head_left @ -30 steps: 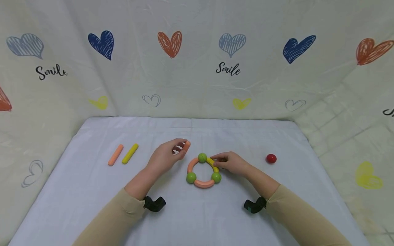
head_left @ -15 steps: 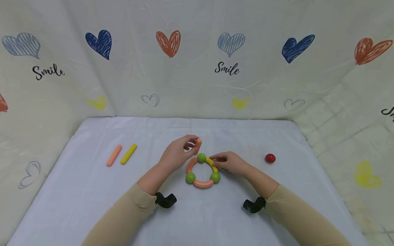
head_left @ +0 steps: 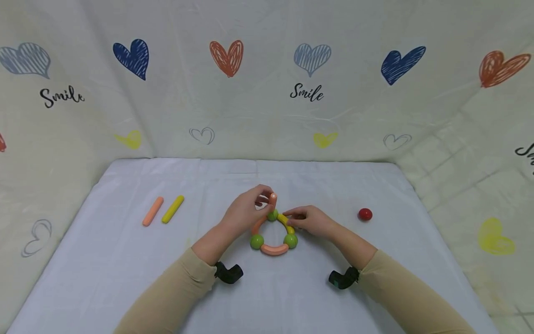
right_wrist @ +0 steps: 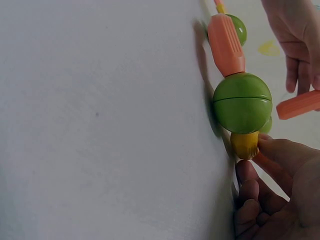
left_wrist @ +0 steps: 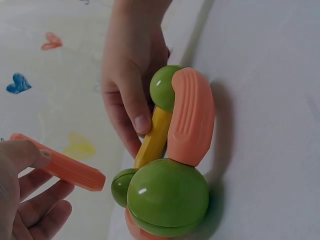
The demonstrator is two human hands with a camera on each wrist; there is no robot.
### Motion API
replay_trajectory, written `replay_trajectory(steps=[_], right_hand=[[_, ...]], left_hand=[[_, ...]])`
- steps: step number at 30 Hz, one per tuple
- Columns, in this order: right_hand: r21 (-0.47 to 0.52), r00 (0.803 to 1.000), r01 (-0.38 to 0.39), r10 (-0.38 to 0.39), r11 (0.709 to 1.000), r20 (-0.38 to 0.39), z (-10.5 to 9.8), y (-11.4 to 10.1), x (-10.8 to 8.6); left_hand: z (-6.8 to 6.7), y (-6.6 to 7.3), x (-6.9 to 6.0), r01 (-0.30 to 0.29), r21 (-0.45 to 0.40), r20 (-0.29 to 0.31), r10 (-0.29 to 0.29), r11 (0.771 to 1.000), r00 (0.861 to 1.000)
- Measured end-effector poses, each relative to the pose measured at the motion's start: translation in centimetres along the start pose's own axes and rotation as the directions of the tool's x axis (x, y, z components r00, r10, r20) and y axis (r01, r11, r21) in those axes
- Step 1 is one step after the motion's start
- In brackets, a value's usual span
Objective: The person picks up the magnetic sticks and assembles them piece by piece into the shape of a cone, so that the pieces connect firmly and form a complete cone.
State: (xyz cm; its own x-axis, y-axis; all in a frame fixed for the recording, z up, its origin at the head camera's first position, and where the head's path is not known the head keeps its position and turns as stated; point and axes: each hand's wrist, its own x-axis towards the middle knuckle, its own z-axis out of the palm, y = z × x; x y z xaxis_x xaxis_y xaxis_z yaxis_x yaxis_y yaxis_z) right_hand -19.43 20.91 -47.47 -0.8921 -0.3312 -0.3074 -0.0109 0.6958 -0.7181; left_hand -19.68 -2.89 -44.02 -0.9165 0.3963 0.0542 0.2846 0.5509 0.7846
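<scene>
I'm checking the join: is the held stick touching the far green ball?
Apart: the left wrist view shows a gap between the held stick and the far green ball.

Orange stick [head_left: 153, 211]: lies on the left part of the desk [head_left: 96, 269], slanted, its far end leaning right
Yellow stick [head_left: 173, 209]: just to the right of the orange one, nearly parallel, not touching it
Red ball [head_left: 365, 214]: glossy, well apart on the right part of the desk
Desk cloth: white, lightly creased near the far edge
Backdrop [head_left: 267, 23]: pale sheet with soft folds, behind the desk and along both sides
Upper hearts: scribbled in light blue [head_left: 312, 60], dark blue [head_left: 131, 59] and orange-red [head_left: 226, 58]
Lower hearts: yellow [head_left: 325, 139] and thin outlines [head_left: 202, 135]
Lettering [head_left: 307, 92]: "Smile" in black script, repeated
</scene>
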Motion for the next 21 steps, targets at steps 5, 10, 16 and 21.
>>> replay_trajectory(steps=[5,10,16,21], right_hand=[[-0.003,1.000,0.008,-0.008,1.000,0.002,-0.01,0.04,0.01],[-0.001,1.000,0.021,-0.021,1.000,0.010,0.01,0.03,0.05],[0.002,1.000,0.011,-0.011,1.000,0.008,-0.01,-0.17,-0.08],[-0.003,1.000,0.002,-0.002,1.000,0.004,-0.03,-0.19,-0.15]], left_hand=[[0.24,0.11,0.04,0.000,0.005,0.018,0.000,1.000,1.000],[0.45,0.11,-0.01,0.010,0.031,0.015,-0.010,0.999,1.000],[0.63,0.02,0.09,0.026,0.020,0.002,-0.026,0.999,1.000],[0.80,-0.02,0.37,0.040,0.002,-0.007,-0.040,0.999,0.999]])
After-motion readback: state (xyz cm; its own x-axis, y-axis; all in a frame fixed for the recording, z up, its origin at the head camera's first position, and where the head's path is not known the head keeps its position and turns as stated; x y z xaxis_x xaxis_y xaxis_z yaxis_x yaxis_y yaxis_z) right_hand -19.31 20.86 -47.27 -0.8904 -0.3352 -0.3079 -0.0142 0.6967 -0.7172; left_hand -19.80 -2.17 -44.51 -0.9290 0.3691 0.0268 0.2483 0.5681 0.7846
